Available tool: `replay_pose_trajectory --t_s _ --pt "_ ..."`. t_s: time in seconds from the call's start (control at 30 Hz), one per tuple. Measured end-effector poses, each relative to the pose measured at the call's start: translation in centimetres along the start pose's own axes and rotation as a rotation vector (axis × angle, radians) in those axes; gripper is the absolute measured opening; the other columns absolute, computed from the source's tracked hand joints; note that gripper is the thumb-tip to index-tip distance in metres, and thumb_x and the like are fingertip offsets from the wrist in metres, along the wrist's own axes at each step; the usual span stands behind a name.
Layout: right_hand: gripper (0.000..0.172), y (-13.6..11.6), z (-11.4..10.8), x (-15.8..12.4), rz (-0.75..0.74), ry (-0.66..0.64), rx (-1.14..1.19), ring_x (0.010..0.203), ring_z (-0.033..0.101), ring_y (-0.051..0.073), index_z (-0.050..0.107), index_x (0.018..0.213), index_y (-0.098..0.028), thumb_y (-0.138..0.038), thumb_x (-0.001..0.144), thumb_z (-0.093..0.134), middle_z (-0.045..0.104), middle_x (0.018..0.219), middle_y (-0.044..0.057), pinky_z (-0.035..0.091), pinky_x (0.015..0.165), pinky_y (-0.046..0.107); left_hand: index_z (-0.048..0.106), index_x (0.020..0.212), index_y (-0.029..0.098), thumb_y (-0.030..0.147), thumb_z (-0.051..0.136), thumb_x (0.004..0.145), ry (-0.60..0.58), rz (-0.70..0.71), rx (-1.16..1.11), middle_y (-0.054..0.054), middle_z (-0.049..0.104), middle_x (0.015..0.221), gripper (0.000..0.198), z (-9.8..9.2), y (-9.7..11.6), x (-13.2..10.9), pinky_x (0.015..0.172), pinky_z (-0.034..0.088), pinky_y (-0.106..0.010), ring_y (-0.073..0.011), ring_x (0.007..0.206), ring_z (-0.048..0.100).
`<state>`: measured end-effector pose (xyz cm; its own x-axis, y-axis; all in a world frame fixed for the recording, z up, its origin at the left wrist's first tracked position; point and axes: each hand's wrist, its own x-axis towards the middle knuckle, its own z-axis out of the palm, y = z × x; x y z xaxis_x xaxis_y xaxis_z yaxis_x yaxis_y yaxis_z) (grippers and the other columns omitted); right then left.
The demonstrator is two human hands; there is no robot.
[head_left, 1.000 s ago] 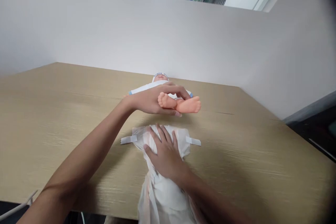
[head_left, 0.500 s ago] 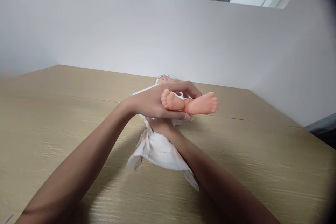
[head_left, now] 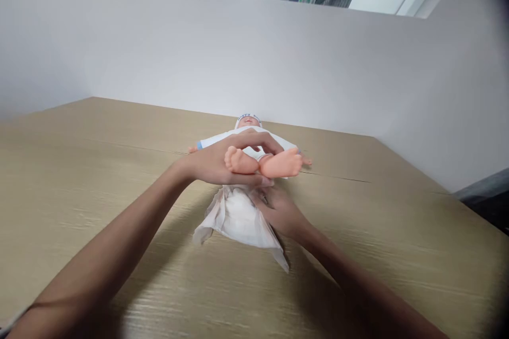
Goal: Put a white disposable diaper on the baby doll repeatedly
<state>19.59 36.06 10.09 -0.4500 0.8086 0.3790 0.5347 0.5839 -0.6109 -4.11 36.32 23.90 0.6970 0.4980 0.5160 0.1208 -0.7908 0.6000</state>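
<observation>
A baby doll (head_left: 248,132) in a white top and cap lies on its back on the wooden table (head_left: 79,169), head away from me. My left hand (head_left: 217,161) is closed round both doll legs at the ankles and holds the feet (head_left: 278,163) up off the table. A white diaper (head_left: 238,220) lies spread under the doll's bottom, its near end pointing toward me. My right hand (head_left: 280,209) rests on the diaper's right side beneath the raised legs. Its fingers are mostly hidden under the doll.
White partition walls (head_left: 238,58) close off the table at the back and right. The table's right edge (head_left: 457,190) drops to a dark floor. Ceiling lights and a dark shelf show above the partition.
The diaper has slid from the near table edge up under the doll. My right hand pushed it there and has drawn back a little. The raised feet have dropped slightly.
</observation>
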Motion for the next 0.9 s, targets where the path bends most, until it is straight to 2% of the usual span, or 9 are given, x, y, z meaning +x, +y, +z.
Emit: replay_pose_trajectory --t_s 0.07,0.13,0.2,0.33,0.47,0.6,0.67,0.73,0.9 --pt "0.029 0.0 -1.5 -2.3 0.024 0.120 0.007 0.128 0.068 0.031 0.069 0.132 -0.026 -0.041 0.108 0.065 0.074 0.134 0.009 0.055 0.114 0.053 0.071 0.128 0.024 0.033 0.086 0.091 -0.001 -0.026 0.002 -0.007 0.075 0.124 0.041 0.6 -0.3 -1.0 0.104 0.056 -0.039 -0.0242 0.116 0.069" --pt "0.047 -0.5 -2.4 -3.8 0.021 0.271 -0.023 0.137 0.064 0.034 0.061 0.144 -0.026 -0.043 0.102 0.074 0.069 0.143 0.012 0.051 0.120 0.057 0.071 0.129 0.026 0.035 0.086 0.092 -0.014 -0.055 -0.006 -0.007 0.075 0.127 0.041 1.5 -0.7 -1.9 0.104 0.056 -0.040 -0.0251 0.121 0.067" --pt "0.067 -1.5 -2.8 -4.2 -0.039 0.319 -0.045 0.146 0.057 0.034 0.050 0.157 -0.028 -0.040 0.099 0.078 0.061 0.155 0.013 0.047 0.125 0.057 0.071 0.128 0.027 0.035 0.085 0.092 -0.021 -0.060 -0.011 -0.006 0.075 0.128 0.040 2.7 -1.2 -2.7 0.106 0.055 -0.042 -0.0258 0.123 0.067" --pt "0.077 -3.7 -2.6 -3.3 -0.209 0.188 0.033 0.153 0.053 0.030 0.036 0.170 -0.033 -0.025 0.101 0.070 0.053 0.166 0.010 0.046 0.129 0.052 0.072 0.126 0.027 0.034 0.088 0.090 0.032 -0.007 -0.026 -0.008 0.073 0.135 0.040 4.4 -1.4 -3.9 0.113 0.054 -0.046 -0.0278 0.129 0.066" --pt "0.068 -3.9 -3.6 -2.9 -0.296 0.050 0.058 0.146 0.059 0.030 0.049 0.163 -0.029 -0.015 0.097 0.057 0.062 0.156 0.010 0.048 0.126 0.052 0.070 0.133 0.027 0.041 0.089 0.089 0.032 -0.099 0.063 -0.009 0.072 0.136 0.050 3.8 -0.7 -6.3 0.111 0.055 -0.046 -0.0284 0.128 0.066" --pt "0.059 -2.1 -5.8 -4.0 -0.361 -0.128 -0.070 0.148 0.058 0.028 0.063 0.147 -0.028 -0.010 0.093 0.048 0.067 0.150 0.008 0.033 0.136 0.056 0.074 0.121 0.024 0.041 0.082 0.096 0.005 -0.155 0.220 -0.010 0.075 0.131 0.032 2.2 -0.7 -10.1 0.116 0.053 -0.050 -0.0300 0.131 0.066" --pt "0.056 -0.9 -6.3 -4.8 -0.377 -0.169 -0.102 0.150 0.056 0.028 0.066 0.142 -0.027 -0.010 0.091 0.048 0.065 0.151 0.009 0.039 0.132 0.053 0.076 0.118 0.023 0.037 0.078 0.099 -0.003 -0.087 0.265 -0.012 0.076 0.134 0.023 1.9 -1.7 -12.1 0.120 0.052 -0.052 -0.0315 0.138 0.063" --pt "0.053 0.3 -6.2 -5.5 -0.392 -0.193 -0.118 0.151 0.055 0.027 0.068 0.138 -0.026 -0.010 0.090 0.049 0.065 0.151 0.010 0.046 0.127 0.050 0.075 0.125 0.023 0.035 0.076 0.100 -0.024 -0.031 0.316 -0.013 0.075 0.139 0.028 2.2 -3.1 -13.9 0.122 0.051 -0.054 -0.0328 0.144 0.060" --pt "0.049 2.6 -5.3 -6.0 -0.462 -0.169 -0.167 0.150 0.057 0.024 0.070 0.134 -0.026 -0.007 0.094 0.050 0.068 0.148 0.009 0.051 0.124 0.046 0.072 0.140 0.025 0.036 0.073 0.104 -0.068 -0.052 0.401 -0.013 0.070 0.152 0.037 4.0 -5.4 -16.4 0.125 0.051 -0.052 -0.0323 0.155 0.051"
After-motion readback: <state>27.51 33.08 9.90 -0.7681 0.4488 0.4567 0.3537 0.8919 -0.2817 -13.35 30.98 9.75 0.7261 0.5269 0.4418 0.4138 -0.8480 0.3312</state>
